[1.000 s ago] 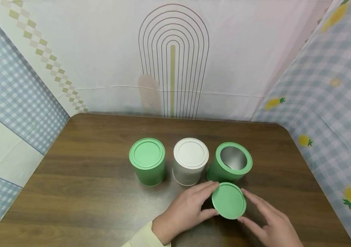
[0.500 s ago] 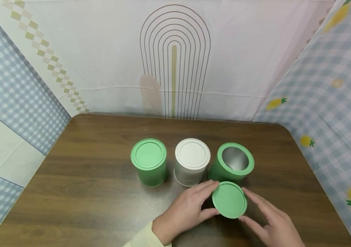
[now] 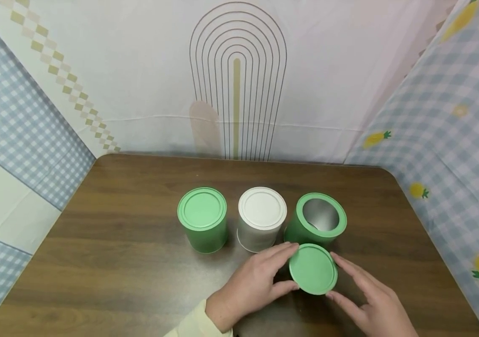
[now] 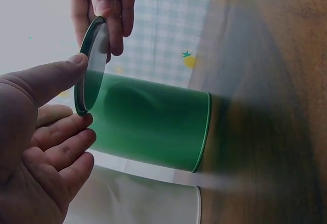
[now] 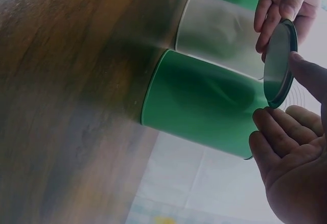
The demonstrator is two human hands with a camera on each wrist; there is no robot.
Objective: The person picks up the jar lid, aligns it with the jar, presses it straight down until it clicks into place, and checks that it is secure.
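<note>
Two hands pinch one green lid before an uncovered can

The left hand (image 3: 254,283) and the right hand (image 3: 374,299) hold the green lid (image 3: 313,269) from opposite sides. Each grip is a pinch: thumb and fingertips press the rim, while the other fingers lie loosely bent below, as both wrist views show. The lid is off the table (image 3: 117,234), nearly level, about as high as the top of the can behind it. It sits on the person's side of that uncovered green can (image 3: 313,230); whether the two touch, I cannot tell. The can stands upright, its bare metal inside showing through the round mouth.

Just left of it stands a white can (image 3: 261,220) with a white top in place. Farther left is a second green can (image 3: 202,222), also covered. All three form a row on the dark wooden surface.

A pale yellow sleeve (image 3: 199,323) covers the left wrist. Behind the table hangs a white cloth (image 3: 327,84) with printed arches, and on the right a checked cloth (image 3: 441,154) with yellow pineapples.
</note>
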